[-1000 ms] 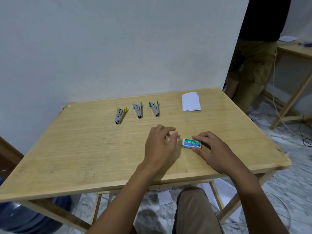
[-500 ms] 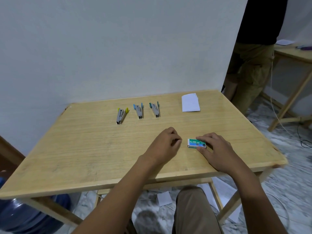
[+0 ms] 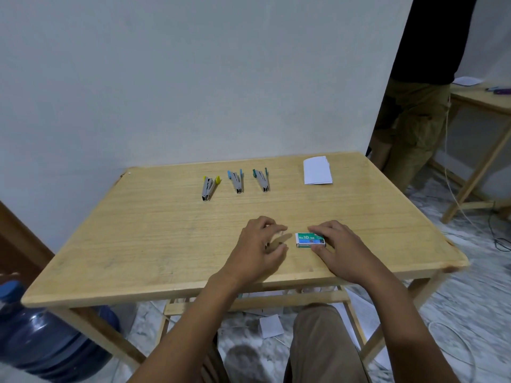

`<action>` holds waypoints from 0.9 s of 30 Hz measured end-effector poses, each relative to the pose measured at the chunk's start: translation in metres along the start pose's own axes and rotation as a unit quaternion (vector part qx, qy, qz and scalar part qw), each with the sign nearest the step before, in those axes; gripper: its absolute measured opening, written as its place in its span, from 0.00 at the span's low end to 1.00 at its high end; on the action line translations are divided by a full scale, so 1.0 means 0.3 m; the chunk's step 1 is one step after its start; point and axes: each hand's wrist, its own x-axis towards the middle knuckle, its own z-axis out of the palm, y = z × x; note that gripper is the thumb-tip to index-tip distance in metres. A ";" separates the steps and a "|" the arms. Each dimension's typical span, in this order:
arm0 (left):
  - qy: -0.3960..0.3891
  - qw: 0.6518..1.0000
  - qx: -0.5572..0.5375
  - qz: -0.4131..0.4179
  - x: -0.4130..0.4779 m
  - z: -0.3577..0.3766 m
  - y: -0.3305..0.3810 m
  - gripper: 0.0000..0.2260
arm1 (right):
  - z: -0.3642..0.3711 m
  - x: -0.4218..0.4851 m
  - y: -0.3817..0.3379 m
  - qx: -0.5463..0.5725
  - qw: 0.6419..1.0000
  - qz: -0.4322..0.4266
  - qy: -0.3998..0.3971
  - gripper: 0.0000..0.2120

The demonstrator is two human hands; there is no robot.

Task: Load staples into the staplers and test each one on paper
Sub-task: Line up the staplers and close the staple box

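Observation:
Near the front of the wooden table (image 3: pixel 138 244) lies a small green staple box (image 3: pixel 305 239). My right hand (image 3: pixel 343 250) pinches its right end between thumb and fingers. My left hand (image 3: pixel 260 244) hovers just left of the box with its fingers loosely curled and blurred, apart from the box, and I see nothing in them. Three small grey staplers lie in a row further back: one with yellow ends (image 3: pixel 208 187), one with blue ends (image 3: pixel 236 182), one with teal ends (image 3: pixel 262 180). Folded white paper (image 3: pixel 317 170) lies at the back right.
A wall stands right behind the table. A person (image 3: pixel 420 106) stands past the back right corner, beside another wooden table (image 3: pixel 486 100). A blue water bottle (image 3: pixel 41 335) sits on the floor at the left. Paper scraps (image 3: pixel 271 326) and cables lie on the floor.
My left hand has loosened from a tighter curl, its fingers now reaching toward the box. My right hand has kept hold of the box, and the two hands sit closer together.

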 end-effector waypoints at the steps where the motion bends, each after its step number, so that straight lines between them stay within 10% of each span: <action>1: -0.002 1.000 0.008 -0.005 0.000 -0.002 -0.002 0.19 | -0.002 0.001 -0.001 0.001 1.000 0.001 0.000 0.22; 27: -0.008 0.986 -0.149 -0.073 -0.039 -0.015 0.009 0.10 | 0.002 -0.029 -0.057 0.045 0.998 -0.005 -0.042 0.21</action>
